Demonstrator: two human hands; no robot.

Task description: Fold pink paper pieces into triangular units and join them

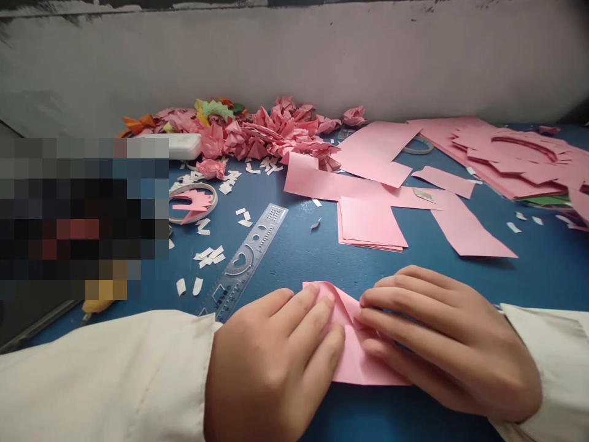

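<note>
A pink sheet of paper (363, 362) lies in front of me, its upper part folded over into a raised crease. My left hand (280, 356) rests on the left part of the sheet, fingertips pressing the folded flap. At the crease's right side, the fingers of my right hand (446, 337) are drawn together on the paper; the thumb is hidden. A clear plastic ruler (246, 261) lies slanted just beyond my left hand. Beyond the folded sheet sits a small stack of pink paper squares (370, 222).
Crumpled pink paper pieces (271, 135) are heaped against the wall. Pink strips (340, 184) and stacked cut pink sheets (515, 162) lie at right. Tape rolls (214, 199), white scraps (210, 256) and a yellow-handled tool (99, 304) are at left, partly beside a blurred-out area.
</note>
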